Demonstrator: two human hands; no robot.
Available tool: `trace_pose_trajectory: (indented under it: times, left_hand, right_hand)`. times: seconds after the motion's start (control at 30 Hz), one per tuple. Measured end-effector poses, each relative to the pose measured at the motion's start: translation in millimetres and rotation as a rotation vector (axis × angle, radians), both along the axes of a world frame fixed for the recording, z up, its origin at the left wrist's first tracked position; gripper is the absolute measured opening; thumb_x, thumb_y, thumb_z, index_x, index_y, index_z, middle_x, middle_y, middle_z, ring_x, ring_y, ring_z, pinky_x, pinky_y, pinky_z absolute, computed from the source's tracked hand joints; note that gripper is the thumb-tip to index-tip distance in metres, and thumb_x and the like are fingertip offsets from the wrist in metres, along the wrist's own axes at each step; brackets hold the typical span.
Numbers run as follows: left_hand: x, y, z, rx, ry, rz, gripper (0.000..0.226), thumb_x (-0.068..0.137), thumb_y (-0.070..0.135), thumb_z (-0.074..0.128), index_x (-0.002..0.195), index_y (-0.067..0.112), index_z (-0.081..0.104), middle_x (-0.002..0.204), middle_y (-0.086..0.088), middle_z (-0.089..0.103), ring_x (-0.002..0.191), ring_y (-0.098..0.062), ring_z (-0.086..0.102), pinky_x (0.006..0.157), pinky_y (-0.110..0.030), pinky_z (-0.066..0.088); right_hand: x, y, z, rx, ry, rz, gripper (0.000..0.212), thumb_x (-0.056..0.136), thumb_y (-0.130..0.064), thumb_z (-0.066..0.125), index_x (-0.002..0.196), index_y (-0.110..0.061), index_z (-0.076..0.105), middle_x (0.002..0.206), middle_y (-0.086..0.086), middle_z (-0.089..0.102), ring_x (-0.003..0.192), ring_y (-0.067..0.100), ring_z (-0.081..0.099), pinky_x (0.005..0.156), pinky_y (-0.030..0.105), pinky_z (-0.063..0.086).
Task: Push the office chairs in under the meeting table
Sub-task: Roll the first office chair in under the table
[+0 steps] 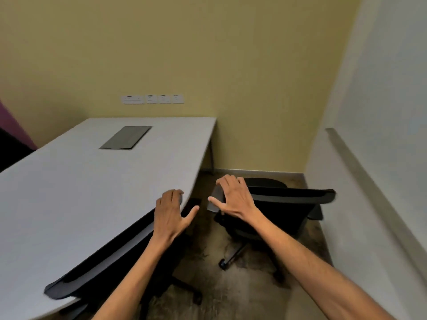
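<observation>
At five o'clock from the meeting surface (pixel 69 192), one office chair (pixel 277 211) stands clear of the edge, backrest turned sideways. The right hand (pixel 233 199) has its grip curled over that backrest's near end; the left hand (pixel 169 212) lies spread and empty by the tucked chair (pixel 111 257). Best swivel the backrest square first, then push straight toward ten o'clock, minding the table leg (pixel 211 155).

Brown mottled carpet (pixel 245 294) (worn-looking), two office chairs (pixel 284 211), grey table (pixel 69 192)
</observation>
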State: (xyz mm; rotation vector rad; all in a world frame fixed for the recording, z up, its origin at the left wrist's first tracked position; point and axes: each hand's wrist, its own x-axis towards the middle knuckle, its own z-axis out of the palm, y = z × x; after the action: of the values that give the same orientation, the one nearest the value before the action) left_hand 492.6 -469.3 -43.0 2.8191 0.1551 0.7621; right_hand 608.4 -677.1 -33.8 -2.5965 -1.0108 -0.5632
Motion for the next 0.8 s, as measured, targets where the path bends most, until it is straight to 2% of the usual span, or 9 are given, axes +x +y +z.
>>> trace_pose_trajectory:
  times: [0.2,0.37,0.5,0.67,0.8]
  left_hand:
    - [47,-81,3,-0.007,0.01,-0.26,0.058,0.084,0.062,0.053,0.114,0.011,0.055,0.109,-0.006,0.059,0.1,-0.022,0.055,0.086,-0.037,0.046]
    - [76,-129,1,0.014,0.041,-0.419,0.059,0.084,0.061,0.055,0.116,0.011,0.057,0.111,-0.005,0.06,0.1,-0.019,0.055,0.09,-0.035,0.047]
    - [94,-156,-10,0.013,0.142,-0.468,0.059,0.082,0.059,0.058,0.119,0.012,0.057,0.117,-0.006,0.06,0.106,-0.02,0.054,0.094,-0.035,0.046]
    - [120,-178,-22,0.034,0.238,-0.393,0.06,0.081,0.058,0.059,0.118,0.011,0.059,0.118,-0.006,0.061,0.11,-0.021,0.053,0.094,-0.035,0.045]
    - [142,-188,-35,0.071,0.452,-0.368,0.059,0.081,0.059,0.061,0.117,0.012,0.06,0.114,-0.005,0.064,0.106,-0.023,0.058,0.093,-0.037,0.048]
  right_hand:
    - [-13,-121,-5,-0.016,0.029,-0.381,0.052,0.084,-0.064,0.042,0.108,-0.018,0.051,0.103,0.001,0.054,0.093,0.021,0.049,0.085,0.038,0.038]
    - [-26,-187,-15,-0.035,0.078,-0.542,0.053,0.082,-0.059,0.05,0.113,-0.016,0.052,0.109,0.003,0.056,0.098,0.022,0.05,0.087,0.038,0.037]
    - [-23,-217,-22,-0.085,0.148,-0.579,0.057,0.081,-0.056,0.055,0.119,-0.015,0.051,0.115,0.004,0.056,0.103,0.022,0.05,0.09,0.037,0.037]
    - [5,-231,-31,-0.142,0.243,-0.535,0.06,0.078,-0.053,0.061,0.124,-0.015,0.049,0.122,0.003,0.053,0.111,0.021,0.049,0.096,0.036,0.036]
    - [38,-227,-41,-0.237,0.366,-0.448,0.051,0.079,-0.05,0.064,0.115,-0.015,0.055,0.112,0.004,0.059,0.105,0.023,0.054,0.095,0.038,0.039]
